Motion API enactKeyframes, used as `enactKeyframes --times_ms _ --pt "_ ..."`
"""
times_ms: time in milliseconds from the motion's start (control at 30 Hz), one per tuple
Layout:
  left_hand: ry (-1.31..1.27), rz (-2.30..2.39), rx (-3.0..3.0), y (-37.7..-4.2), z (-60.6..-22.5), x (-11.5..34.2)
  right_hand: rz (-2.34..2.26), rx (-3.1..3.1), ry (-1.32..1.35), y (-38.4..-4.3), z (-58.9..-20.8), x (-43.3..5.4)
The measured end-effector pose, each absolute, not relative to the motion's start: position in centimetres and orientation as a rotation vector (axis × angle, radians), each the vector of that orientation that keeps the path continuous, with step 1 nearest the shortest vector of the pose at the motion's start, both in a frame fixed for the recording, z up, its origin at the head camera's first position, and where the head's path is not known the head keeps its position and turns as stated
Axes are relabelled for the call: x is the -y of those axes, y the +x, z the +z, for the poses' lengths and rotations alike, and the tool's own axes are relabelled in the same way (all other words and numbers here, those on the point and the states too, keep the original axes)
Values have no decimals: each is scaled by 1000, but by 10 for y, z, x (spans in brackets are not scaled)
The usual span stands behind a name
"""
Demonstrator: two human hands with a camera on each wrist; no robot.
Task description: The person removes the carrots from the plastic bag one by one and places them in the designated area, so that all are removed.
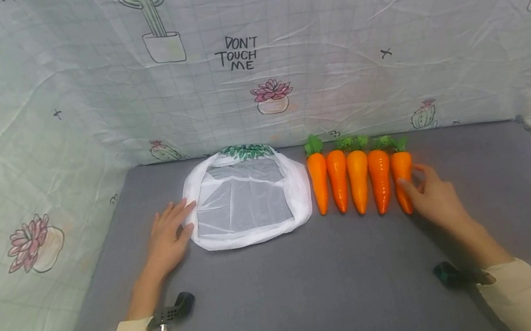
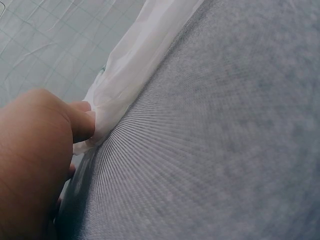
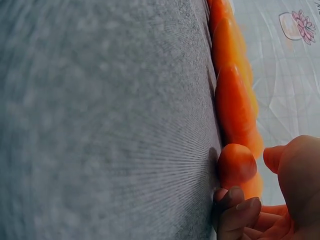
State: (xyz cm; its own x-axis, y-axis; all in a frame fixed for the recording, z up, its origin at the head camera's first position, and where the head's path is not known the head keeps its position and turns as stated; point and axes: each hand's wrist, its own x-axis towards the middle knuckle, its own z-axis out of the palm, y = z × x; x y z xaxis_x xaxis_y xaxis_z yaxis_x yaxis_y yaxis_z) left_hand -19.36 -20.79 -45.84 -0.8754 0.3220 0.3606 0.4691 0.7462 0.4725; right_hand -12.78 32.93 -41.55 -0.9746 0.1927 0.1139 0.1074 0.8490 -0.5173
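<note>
A white mesh bag [image 1: 242, 198] with a green leaf print at its far end lies flat on the grey table. My left hand [image 1: 168, 237] rests at the bag's left edge, fingers spread; in the left wrist view the thumb [image 2: 82, 122] is against the white fabric [image 2: 135, 65]. To the right of the bag, several carrots [image 1: 360, 182] with green tops lie side by side, tips toward me. Around the rightmost carrot [image 1: 401, 163] is my right hand [image 1: 434, 196]. In the right wrist view its fingers [image 3: 240, 215] lie beside that carrot [image 3: 236, 162], and the thumb stands slightly apart from it.
Grey cloth covers the table [image 1: 298, 300]. Behind it and at both sides hangs a pale curtain [image 1: 327, 32] printed with cacti and lettering. A dark wrist camera [image 1: 183, 303] sits on the left wrist, another dark camera [image 1: 447, 274] on the right.
</note>
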Motion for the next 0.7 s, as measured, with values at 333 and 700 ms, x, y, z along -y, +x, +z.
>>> enactKeyframes --times_ms 333,700 --pt "-625 -836 2675 -191 -459 210 790 2894 -235 -125 -412 -328" --pt "-606 -888 2624 -187 -461 210 811 2931 -217 -114 -406 -332"
